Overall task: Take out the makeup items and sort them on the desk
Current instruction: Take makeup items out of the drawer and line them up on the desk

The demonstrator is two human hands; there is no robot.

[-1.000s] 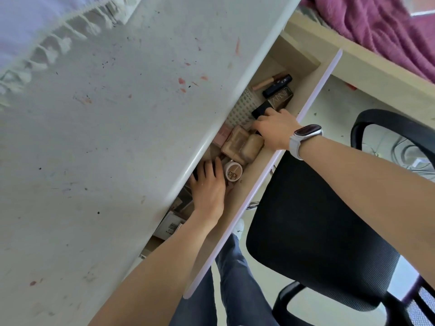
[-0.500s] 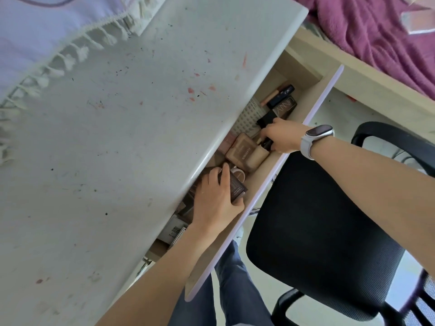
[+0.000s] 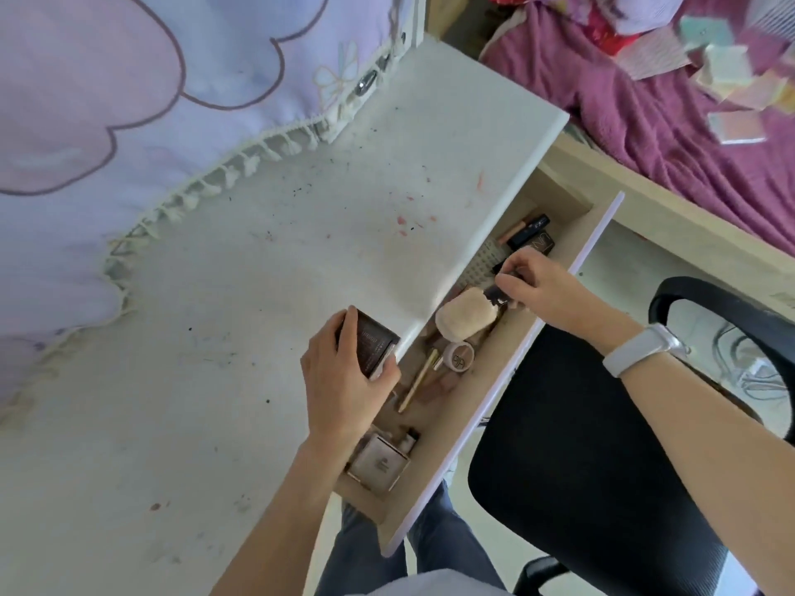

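My left hand grips a dark brown rectangular compact over the front edge of the white desk. My right hand pinches the dark handle of a big beige powder brush above the open drawer. Inside the drawer lie a round pink jar, a thin gold pencil, a square beige box, and dark cases at the far end.
A lilac fringed cloth covers the desk's left and back. A black office chair stands right of the drawer. Behind it is a bed with a magenta blanket and scattered cards. My jeans-clad legs are under the drawer.
My left hand lifted the dark compact out of the drawer to the desk edge. My right hand picked up the powder brush and raised it. The camera view tilted up and back.
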